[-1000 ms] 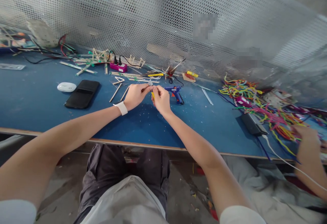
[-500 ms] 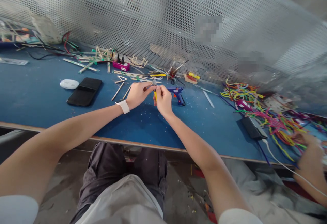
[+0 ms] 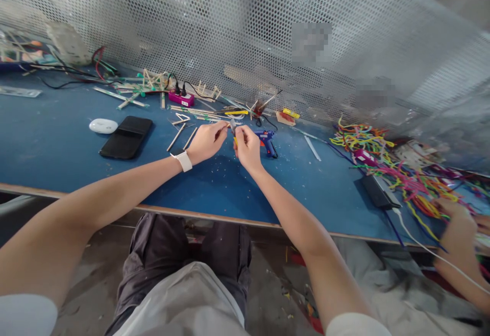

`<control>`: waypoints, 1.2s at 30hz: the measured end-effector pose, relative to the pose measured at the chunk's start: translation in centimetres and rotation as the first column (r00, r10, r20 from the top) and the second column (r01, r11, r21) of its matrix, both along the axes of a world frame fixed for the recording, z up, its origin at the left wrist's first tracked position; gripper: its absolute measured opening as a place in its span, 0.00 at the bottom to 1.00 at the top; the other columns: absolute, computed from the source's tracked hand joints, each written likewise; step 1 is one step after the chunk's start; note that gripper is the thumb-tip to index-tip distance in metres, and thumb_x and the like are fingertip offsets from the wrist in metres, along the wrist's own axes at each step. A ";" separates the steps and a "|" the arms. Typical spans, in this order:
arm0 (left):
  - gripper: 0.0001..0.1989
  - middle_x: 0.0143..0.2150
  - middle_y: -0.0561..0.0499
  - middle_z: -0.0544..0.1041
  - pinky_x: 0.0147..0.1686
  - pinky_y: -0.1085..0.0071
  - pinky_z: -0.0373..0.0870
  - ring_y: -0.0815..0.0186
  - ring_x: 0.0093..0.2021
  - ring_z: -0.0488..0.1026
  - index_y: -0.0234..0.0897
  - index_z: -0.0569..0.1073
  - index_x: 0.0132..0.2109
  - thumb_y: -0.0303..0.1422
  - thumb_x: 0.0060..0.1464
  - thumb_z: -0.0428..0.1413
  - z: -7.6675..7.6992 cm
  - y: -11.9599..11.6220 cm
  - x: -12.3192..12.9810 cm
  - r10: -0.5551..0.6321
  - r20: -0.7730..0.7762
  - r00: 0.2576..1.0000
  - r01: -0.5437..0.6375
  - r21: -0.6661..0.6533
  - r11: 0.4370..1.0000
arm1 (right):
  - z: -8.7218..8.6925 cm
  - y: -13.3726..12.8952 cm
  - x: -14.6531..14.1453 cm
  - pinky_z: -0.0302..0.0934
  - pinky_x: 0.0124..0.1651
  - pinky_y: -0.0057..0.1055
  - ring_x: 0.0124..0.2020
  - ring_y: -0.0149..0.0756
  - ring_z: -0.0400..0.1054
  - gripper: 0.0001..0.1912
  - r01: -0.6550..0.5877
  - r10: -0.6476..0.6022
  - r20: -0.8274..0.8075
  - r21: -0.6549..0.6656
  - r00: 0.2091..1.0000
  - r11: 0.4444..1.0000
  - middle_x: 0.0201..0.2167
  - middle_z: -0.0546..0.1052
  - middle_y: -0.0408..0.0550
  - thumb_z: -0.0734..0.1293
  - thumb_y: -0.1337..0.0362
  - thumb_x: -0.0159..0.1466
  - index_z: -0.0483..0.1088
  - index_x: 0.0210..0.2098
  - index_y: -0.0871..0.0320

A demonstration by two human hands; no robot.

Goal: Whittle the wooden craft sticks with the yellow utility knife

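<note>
Over the middle of the blue table [image 3: 214, 188], my right hand [image 3: 248, 147] is closed around a small yellow-handled knife [image 3: 233, 125], its grey blade pointing up and away. Most of the handle is hidden by the fingers. My left hand [image 3: 209, 141], with a white band at the wrist, pinches a short thin wooden stick [image 3: 228, 125] whose tip lies close beside the blade; whether they touch I cannot tell. Just right of my right hand lies a blue glue gun [image 3: 268, 142]. Two loose wooden sticks [image 3: 176, 137] lie left of my left hand.
A black phone case [image 3: 127, 137] and white mouse [image 3: 103, 126] lie at left. Behind are a magenta power strip [image 3: 181, 98], stick frames and a perforated metal screen [image 3: 245, 29]. Colourful pipe cleaners [image 3: 360, 138] and a black power bank [image 3: 380, 191] are at right, near another person's hand [image 3: 457, 221].
My hands have moved slightly apart, the right one shifting a little to the right with the knife. The blade is more visible. At far right the other person's hand has moved slightly.
</note>
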State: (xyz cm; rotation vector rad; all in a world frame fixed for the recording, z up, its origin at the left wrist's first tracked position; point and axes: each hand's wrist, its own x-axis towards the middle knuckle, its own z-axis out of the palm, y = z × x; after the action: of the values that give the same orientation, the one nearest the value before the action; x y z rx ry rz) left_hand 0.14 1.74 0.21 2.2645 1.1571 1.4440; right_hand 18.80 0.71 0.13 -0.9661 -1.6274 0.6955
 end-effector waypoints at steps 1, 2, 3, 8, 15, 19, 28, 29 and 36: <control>0.10 0.28 0.52 0.76 0.34 0.67 0.62 0.65 0.27 0.68 0.37 0.81 0.47 0.29 0.75 0.54 0.1 -0.1 0.0 -0.005 0.007 1.000 0.005 -0.001 1.000 | 0.1 0.1 0.1 0.57 0.26 0.31 0.23 0.35 0.66 0.35 -0.008 0.008 -0.004 -0.007 1.000 1.000 0.22 0.69 0.40 0.64 0.24 0.76 0.69 0.38 0.50; 0.10 0.28 0.52 0.76 0.34 0.67 0.62 0.65 0.27 0.68 0.37 0.81 0.46 0.29 0.75 0.54 0.2 -0.2 0.1 -0.013 0.015 1.000 0.013 -0.003 1.000 | 0.1 0.1 0.1 0.57 0.25 0.31 0.22 0.35 0.65 0.35 -0.018 0.018 -0.008 -0.016 1.000 1.000 0.22 0.69 0.40 0.64 0.24 0.76 0.70 0.39 0.50; 0.10 0.28 0.52 0.76 0.34 0.67 0.62 0.65 0.27 0.69 0.37 0.80 0.45 0.28 0.75 0.54 0.3 -0.2 0.1 -0.023 0.021 1.000 0.023 -0.004 1.000 | 0.2 0.1 0.2 0.57 0.25 0.31 0.21 0.34 0.64 0.35 -0.029 0.029 -0.011 -0.026 1.000 0.999 0.22 0.69 0.39 0.65 0.24 0.76 0.70 0.39 0.50; 0.12 0.28 0.52 0.74 0.34 0.67 0.62 0.65 0.27 0.68 0.40 0.72 0.38 0.27 0.74 0.54 0.6 -0.4 0.3 -0.063 0.033 0.997 0.064 -0.015 0.998 | 0.3 0.1 0.4 0.57 0.24 0.32 0.18 0.33 0.62 0.36 -0.046 0.046 0.006 -0.021 0.999 0.999 0.21 0.70 0.38 0.65 0.23 0.75 0.70 0.38 0.50; 0.13 0.28 0.52 0.72 0.35 0.65 0.62 0.63 0.29 0.68 0.43 0.65 0.36 0.24 0.70 0.53 0.3 0.0 0.0 -0.055 -0.022 0.998 0.054 -0.056 0.997 | 0.1 0.3 0.6 0.56 0.22 0.33 0.16 0.32 0.61 0.39 -0.091 0.094 0.046 -0.063 0.995 0.994 0.19 0.69 0.38 0.64 0.21 0.73 0.69 0.34 0.51; 0.14 0.29 0.51 0.73 0.35 0.64 0.62 0.62 0.29 0.68 0.44 0.62 0.35 0.29 0.71 0.55 0.0 0.2 -0.1 -0.053 -0.071 0.996 0.049 -0.057 0.997 | 0.2 0.3 0.4 0.54 0.20 0.32 0.14 0.31 0.60 0.39 -0.116 0.117 0.008 -0.086 0.993 0.990 0.19 0.69 0.38 0.66 0.20 0.72 0.69 0.34 0.51; 0.18 0.26 0.55 0.68 0.32 0.66 0.58 0.66 0.27 0.63 0.42 0.64 0.33 0.34 0.73 0.59 0.2 0.4 0.1 -0.090 0.026 0.996 0.092 -0.129 0.987 | 0.1 0.7 0.4 0.53 0.19 0.28 0.14 0.28 0.59 0.37 -0.115 0.112 -0.025 -0.148 0.993 0.982 0.18 0.68 0.36 0.67 0.23 0.73 0.68 0.33 0.51; 0.18 0.26 0.55 0.68 0.32 0.67 0.58 0.66 0.27 0.62 0.41 0.66 0.32 0.34 0.73 0.59 0.2 0.3 0.1 -0.088 0.047 0.995 0.094 -0.146 0.985 | 0.1 0.7 0.3 0.52 0.18 0.27 0.14 0.27 0.58 0.37 -0.113 0.109 -0.038 -0.165 0.993 0.980 0.18 0.68 0.36 0.68 0.23 0.73 0.68 0.33 0.51; 0.19 0.26 0.55 0.68 0.31 0.66 0.54 0.66 0.28 0.58 0.38 0.82 0.38 0.42 0.76 0.56 -0.1 0.7 0.0 -0.019 0.129 0.991 0.049 -0.231 0.972 | 0.8 1.6 0.8 0.48 0.14 0.25 0.12 0.26 0.54 0.35 -0.049 -0.037 -0.234 -0.348 0.971 0.936 0.18 0.65 0.32 0.68 0.25 0.74 0.70 0.37 0.51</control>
State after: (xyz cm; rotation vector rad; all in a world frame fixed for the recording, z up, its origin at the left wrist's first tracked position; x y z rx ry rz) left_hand 0.18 2.47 0.15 1.9960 1.1752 1.3386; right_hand 19.63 2.28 0.93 -1.0842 -1.3187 1.0909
